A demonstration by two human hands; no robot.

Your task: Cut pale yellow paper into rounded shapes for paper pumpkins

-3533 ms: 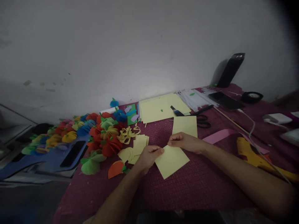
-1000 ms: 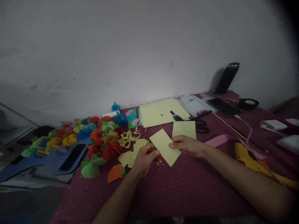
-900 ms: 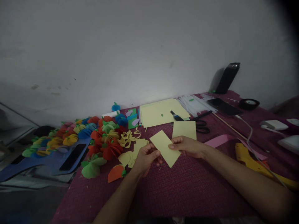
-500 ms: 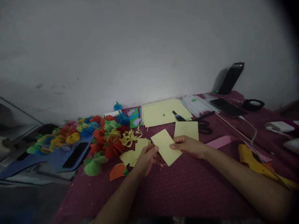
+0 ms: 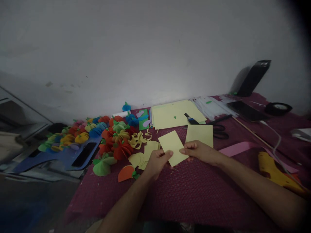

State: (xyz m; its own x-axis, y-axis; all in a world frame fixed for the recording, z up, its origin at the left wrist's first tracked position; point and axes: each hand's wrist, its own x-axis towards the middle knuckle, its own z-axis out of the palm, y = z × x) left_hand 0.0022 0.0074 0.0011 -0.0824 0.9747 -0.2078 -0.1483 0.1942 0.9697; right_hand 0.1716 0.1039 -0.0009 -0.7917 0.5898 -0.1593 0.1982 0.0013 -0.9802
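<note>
A pale yellow rectangle of paper [image 5: 173, 144] is held tilted above the table between both hands. My left hand [image 5: 159, 161] pinches its lower left edge with the thumb on top. At the right edge my right hand [image 5: 198, 151] grips it between thumb and fingers. Just behind the right hand lies a second yellow sheet [image 5: 200, 133]. To the left of my left hand are cut yellow pieces [image 5: 149, 150], yellow curled strips [image 5: 139, 139] and an orange half-round paper piece [image 5: 126, 173].
Colourful paper pumpkins [image 5: 122, 149] crowd the left side. Large yellow sheets [image 5: 177, 114] lie at the back, a glue pen [image 5: 191, 119] on them. Black-handled scissors [image 5: 220, 132], a pink strip [image 5: 236, 148], a yellow glue gun [image 5: 274, 168] and a phone [image 5: 247, 110] are on the right.
The camera view has shifted, so the table's things appear further right. My left hand has moved further onto the paper, its thumb now lying on the lower part.
</note>
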